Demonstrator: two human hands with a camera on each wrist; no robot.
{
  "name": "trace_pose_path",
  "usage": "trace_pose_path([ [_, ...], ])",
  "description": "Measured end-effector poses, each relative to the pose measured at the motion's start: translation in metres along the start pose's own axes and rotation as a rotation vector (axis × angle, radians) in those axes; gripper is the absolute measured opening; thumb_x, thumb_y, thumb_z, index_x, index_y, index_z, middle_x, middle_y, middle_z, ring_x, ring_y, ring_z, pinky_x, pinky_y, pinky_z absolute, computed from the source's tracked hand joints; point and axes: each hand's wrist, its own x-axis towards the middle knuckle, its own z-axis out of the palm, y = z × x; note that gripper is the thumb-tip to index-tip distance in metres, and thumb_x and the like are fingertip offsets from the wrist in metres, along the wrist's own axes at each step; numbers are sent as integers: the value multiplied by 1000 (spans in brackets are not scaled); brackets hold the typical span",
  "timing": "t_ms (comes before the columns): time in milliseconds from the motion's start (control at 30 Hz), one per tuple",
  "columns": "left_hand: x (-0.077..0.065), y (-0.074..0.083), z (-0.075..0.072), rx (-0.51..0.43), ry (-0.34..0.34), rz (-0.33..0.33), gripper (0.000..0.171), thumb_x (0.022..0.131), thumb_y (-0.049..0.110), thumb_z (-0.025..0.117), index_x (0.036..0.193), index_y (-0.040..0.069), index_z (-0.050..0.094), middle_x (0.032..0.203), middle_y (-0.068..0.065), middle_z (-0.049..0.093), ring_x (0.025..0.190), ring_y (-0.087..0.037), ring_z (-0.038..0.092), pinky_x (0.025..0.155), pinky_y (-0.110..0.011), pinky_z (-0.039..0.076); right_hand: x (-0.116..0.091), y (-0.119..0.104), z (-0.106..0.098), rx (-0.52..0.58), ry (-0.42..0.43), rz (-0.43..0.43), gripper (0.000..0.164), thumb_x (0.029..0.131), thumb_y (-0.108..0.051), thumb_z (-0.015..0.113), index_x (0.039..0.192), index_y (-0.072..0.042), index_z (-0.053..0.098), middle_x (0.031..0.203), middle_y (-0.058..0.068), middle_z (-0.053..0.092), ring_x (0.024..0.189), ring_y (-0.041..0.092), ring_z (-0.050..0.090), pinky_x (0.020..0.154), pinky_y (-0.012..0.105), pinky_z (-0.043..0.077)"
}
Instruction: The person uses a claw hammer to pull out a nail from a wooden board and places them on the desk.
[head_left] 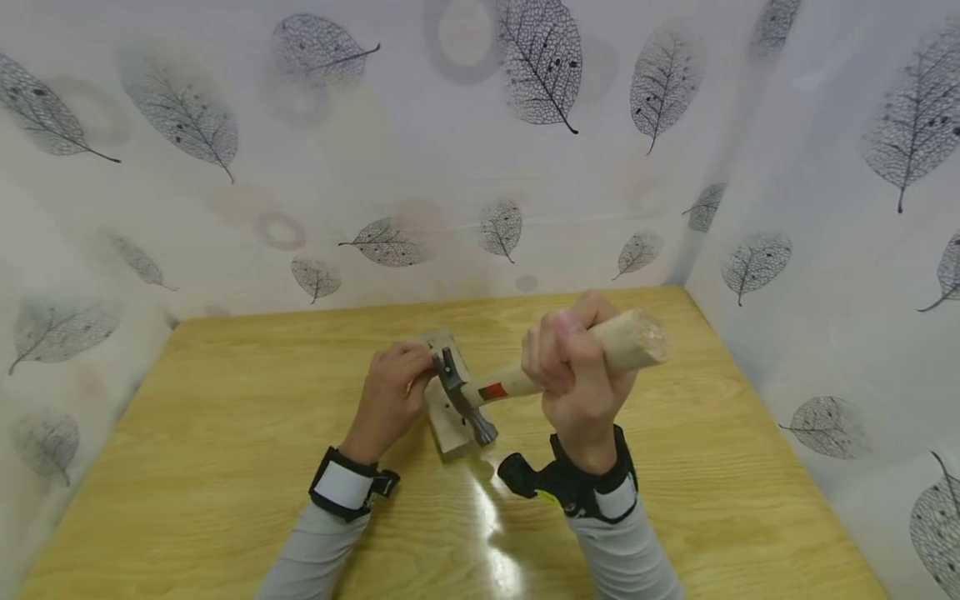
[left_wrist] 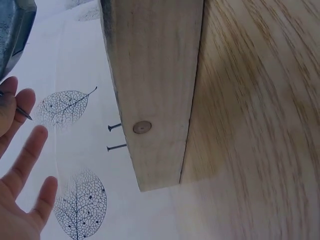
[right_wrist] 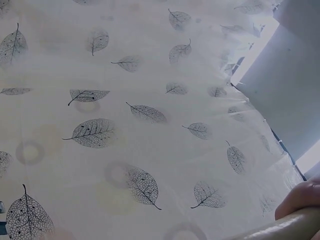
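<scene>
My right hand (head_left: 581,375) grips a claw hammer (head_left: 517,379) by its pale wooden handle, which also crosses the bottom corner of the right wrist view. The hammer's metal head hangs over a wooden block (head_left: 450,437) on the table, hiding part of it. At the block's far end, my left hand (head_left: 390,396) pinches a thin dark nail (left_wrist: 24,113) between thumb and finger. The other fingers are spread. In the left wrist view, two nails (left_wrist: 117,147) stick out of one face of the block, and a round knot marks its side.
The wood-grain table (head_left: 247,433) spreads around both hands. Leaf-patterned sheeting (head_left: 450,167) rises behind the table and along its left and right sides. Each wrist wears a black strap; a dark camera (head_left: 517,475) juts from the right one.
</scene>
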Motion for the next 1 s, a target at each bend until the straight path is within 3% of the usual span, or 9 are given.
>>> trace_pose_path([
  [167, -2, -7, -1, 30, -5, 62, 11, 91, 2, 72, 97, 9, 75, 106, -6, 77, 104, -24, 68, 100, -52, 44, 1, -1, -1, 13, -41, 52, 32, 97, -1, 48, 69, -5, 34, 47, -2, 25, 37, 6, 22, 32, 17, 21],
  [333, 2, -12, -5, 32, -29, 134, 7, 90, 3, 72, 91, 10, 72, 106, -7, 77, 105, -25, 70, 102, -49, 45, 3, -2, -3, 1, -47, 84, 34, 97, -1, 46, 66, -6, 31, 46, -3, 24, 36, 6, 21, 31, 18, 21],
  [467, 5, -11, -10, 2, -59, 136, 8, 88, 3, 74, 90, 10, 73, 105, -7, 77, 103, -25, 70, 100, -47, 47, 5, -6, -4, -6, -38, 116, 36, 95, 1, 44, 64, -7, 28, 45, -3, 24, 35, 6, 20, 31, 18, 20],
  [733, 9, 3, -15, -37, -183, 144, 9, 85, 10, 80, 92, 14, 75, 101, -1, 76, 105, -22, 67, 94, -45, 48, 6, -16, -6, -38, -25, 147, 30, 92, 5, 40, 65, -6, 31, 46, -3, 24, 35, 6, 21, 30, 18, 20],
  [1000, 5, 9, -17, 27, -141, 169, 15, 76, 8, 87, 84, 13, 76, 93, 2, 77, 104, -23, 69, 95, -48, 49, 4, -16, -5, -26, -47, 186, 30, 89, 7, 34, 64, -8, 30, 45, -3, 24, 35, 6, 20, 30, 18, 19],
])
